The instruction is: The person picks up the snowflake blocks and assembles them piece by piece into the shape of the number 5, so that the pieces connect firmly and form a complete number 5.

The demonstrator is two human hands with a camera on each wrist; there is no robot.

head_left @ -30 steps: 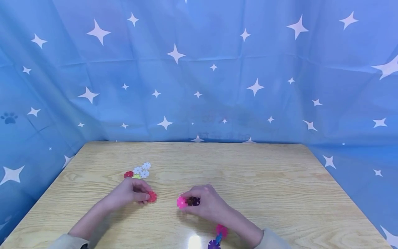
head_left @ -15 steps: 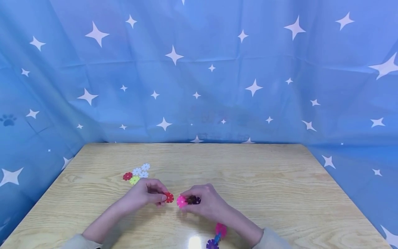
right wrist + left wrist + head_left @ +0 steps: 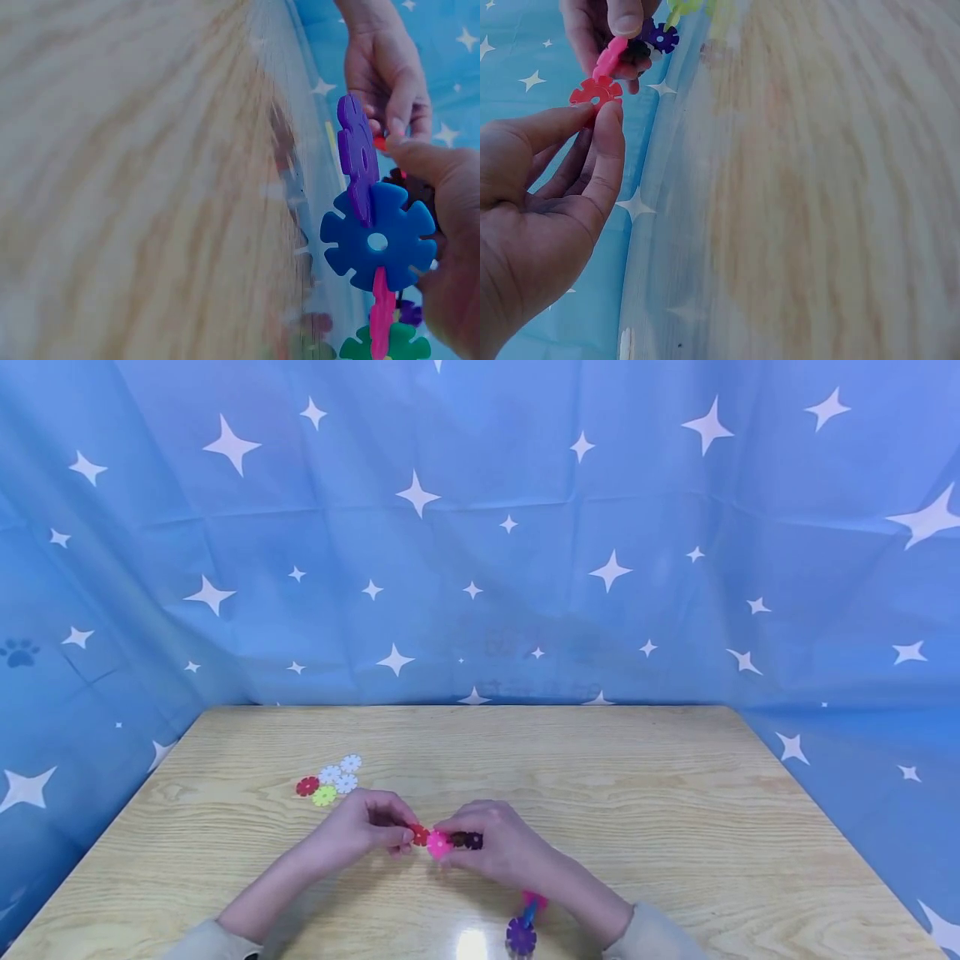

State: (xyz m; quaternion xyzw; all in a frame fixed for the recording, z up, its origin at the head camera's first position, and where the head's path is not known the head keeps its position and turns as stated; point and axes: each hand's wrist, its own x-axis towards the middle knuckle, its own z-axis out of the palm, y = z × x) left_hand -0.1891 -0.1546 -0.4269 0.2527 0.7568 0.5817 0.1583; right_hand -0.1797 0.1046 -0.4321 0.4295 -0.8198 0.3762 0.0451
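My left hand [image 3: 348,831] pinches a red notched snowflake disc [image 3: 581,95] between thumb and fingertips. Its edge meets a pink snowflake disc [image 3: 438,845], which my right hand [image 3: 501,843] pinches from the other side. Dark discs [image 3: 472,841] join onto the pink one and are partly covered by the right fingers. Below the right wrist, more linked discs show: a purple disc [image 3: 358,142], a blue disc [image 3: 349,232], another pink disc [image 3: 382,307] and a green disc [image 3: 411,349]. In the head view the forearm hides part of this chain.
On the wooden table [image 3: 637,793], left of centre, lie loose discs: a dark red disc [image 3: 307,787], a yellow-green disc [image 3: 324,795] and several white discs [image 3: 346,783]. A blue star-patterned curtain [image 3: 480,543] hangs along the table's far edge.
My left hand has carried the red disc rightward until it meets the pink disc, uncovering the yellow-green disc. The right hand has stayed nearly in place; the chain below it has shifted slightly.
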